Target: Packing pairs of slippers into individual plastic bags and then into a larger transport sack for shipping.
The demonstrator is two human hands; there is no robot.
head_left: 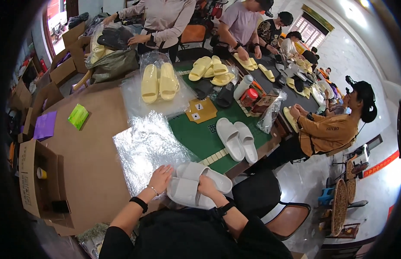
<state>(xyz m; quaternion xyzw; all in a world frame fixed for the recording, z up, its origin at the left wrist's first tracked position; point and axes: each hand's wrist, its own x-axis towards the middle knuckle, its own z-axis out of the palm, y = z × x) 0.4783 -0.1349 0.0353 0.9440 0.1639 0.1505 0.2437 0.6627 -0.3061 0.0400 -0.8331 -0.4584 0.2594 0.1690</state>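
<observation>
At the near edge of the worktop [92,164], both hands grasp a pair of white slides [196,185]: the left hand [160,178] lies flat on its left side, fingers spread, and the right hand [207,186] curls over the top. Just left lies a clear plastic bag [144,149]. Farther right, a second white pair [236,139] sits on a green mat [200,136]. Beyond it, bagged yellow slides [159,81] rest apart. An open cardboard box [36,179] stands at far left. Other people work along the far and right sides of the crowded room.
</observation>
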